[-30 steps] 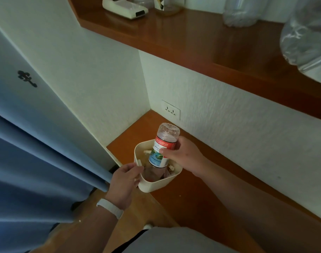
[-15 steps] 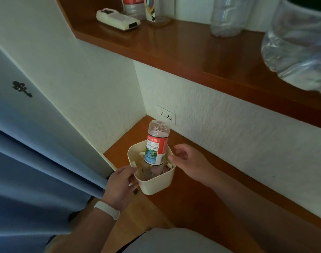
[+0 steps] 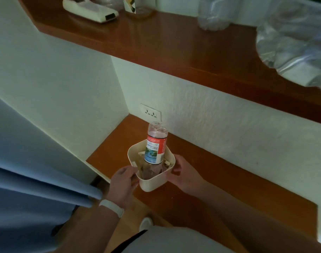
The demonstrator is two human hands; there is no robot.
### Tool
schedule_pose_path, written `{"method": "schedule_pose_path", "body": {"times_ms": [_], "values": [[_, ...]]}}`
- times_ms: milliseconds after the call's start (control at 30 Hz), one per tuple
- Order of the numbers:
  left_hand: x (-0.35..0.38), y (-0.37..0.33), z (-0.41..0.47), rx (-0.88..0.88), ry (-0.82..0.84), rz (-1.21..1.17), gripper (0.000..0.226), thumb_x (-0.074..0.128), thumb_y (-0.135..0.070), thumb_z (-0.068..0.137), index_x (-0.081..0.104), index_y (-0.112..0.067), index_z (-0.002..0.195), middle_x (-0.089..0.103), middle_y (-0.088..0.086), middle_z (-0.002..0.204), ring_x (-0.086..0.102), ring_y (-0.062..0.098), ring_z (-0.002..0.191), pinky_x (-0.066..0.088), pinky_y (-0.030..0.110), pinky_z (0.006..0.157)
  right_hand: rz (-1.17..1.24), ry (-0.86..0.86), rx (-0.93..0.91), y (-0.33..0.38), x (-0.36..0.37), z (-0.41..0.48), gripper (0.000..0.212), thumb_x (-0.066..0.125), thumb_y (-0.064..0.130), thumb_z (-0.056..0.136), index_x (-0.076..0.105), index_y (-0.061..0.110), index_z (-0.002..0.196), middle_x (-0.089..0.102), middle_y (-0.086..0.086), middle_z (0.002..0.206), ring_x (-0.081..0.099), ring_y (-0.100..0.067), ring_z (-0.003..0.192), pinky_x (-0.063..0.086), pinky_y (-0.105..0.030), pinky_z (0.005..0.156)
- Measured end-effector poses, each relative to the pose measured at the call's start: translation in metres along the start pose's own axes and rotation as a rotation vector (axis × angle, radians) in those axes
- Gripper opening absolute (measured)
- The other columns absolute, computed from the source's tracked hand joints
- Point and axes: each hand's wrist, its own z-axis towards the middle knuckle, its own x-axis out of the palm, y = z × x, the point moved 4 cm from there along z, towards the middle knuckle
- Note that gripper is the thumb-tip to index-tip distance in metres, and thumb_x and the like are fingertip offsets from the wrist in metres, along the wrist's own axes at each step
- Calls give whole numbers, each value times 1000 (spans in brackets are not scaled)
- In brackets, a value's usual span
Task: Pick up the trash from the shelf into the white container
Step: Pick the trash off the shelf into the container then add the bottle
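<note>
right hand (image 3: 183,175) moved onto the white container (image 3: 152,181) — both grips hold it, left hand (image 3: 122,181) too.

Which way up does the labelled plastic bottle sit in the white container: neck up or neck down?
Neck down. The bottle's ridged base points upward, its narrow end is buried among scraps inside the white container, and it leans slightly.

Bare forearms, white wristband (image 3: 112,207) on left wrist, grey garment (image 3: 167,240).

Glossy reddish wood forms the shelf (image 3: 156,42) in the upper frame, the wall (image 3: 229,128) below is rough matt plaster, the white container (image 3: 152,181) is smooth matt plastic, and the bottle (image 3: 156,143) is clear plastic with a glossy label.
</note>
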Motion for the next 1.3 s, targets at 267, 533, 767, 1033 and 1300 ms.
{"method": "schedule_pose_path", "body": {"times_ms": [267,533,767,1033,1300], "values": [[18,20,28,-81,62,-50,17,59,-3,99,62,4,115,64,21,106,61,29,93,52,40,84,26,-139,132,-18,-3,6,66,71,43,84,37,35,141,48,24,120,52,0,103,43,-13,73],[22,20,47,-83,202,25,15,64,-4,97,61,-5,111,69,16,114,68,20,99,53,29,83,38,-232,178,-24,-3,15,59,67,51,84,40,39,135,49,24,120,54,-3,112,51,-31,92],[8,-1,52,247,237,511,65,86,-20,80,50,-21,134,64,-8,124,62,9,114,53,26,87,47,-321,138,-20,5,11,68,74,46,80,38,38,137,48,30,119,50,5,110,43,-17,87],[15,-37,69,561,394,975,99,89,-34,75,33,-23,156,44,-2,155,45,13,138,42,38,112,92,-336,121,-17,20,16,114,77,72,50,19,47,144,37,24,141,42,2,126,43,-26,101],[43,-47,85,595,430,942,101,86,-41,76,31,-22,158,43,0,157,45,16,141,45,42,112,-61,-411,122,-13,-2,29,94,74,52,78,15,41,149,29,12,154,40,-8,132,42,-32,103]]}}
